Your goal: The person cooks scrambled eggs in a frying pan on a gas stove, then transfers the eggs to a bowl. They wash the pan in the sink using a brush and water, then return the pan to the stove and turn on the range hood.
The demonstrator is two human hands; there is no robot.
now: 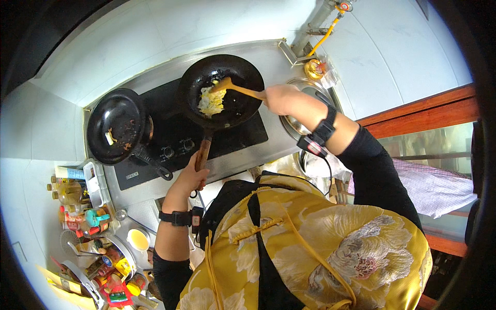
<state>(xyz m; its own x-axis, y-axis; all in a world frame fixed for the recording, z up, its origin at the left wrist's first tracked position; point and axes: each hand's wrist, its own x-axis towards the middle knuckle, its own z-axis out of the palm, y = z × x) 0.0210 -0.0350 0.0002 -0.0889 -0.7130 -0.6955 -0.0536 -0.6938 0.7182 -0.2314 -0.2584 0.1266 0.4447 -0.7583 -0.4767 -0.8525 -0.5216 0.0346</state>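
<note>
A black wok (238, 72) rests over the right side of the stove. My left hand (191, 176) is closed round its wooden handle (204, 150). Scrambled egg (211, 103), yellow and white, lies in the middle of the wok. From the right, my right hand (279, 99) grips a wooden spatula (238, 89), and the spatula's blade touches the egg's upper edge. To the left of the wok stands a black frying pan (116, 116) with a small pale piece of food (110, 137) and brown bits in it.
Bottles (69, 192) and jars crowd the counter at left, with a bowl of yellow liquid (138, 239) beside them. A metal lid or pan (294, 125) sits right of the stove (170, 111). A yellow gas hose (324, 37) runs down the back corner.
</note>
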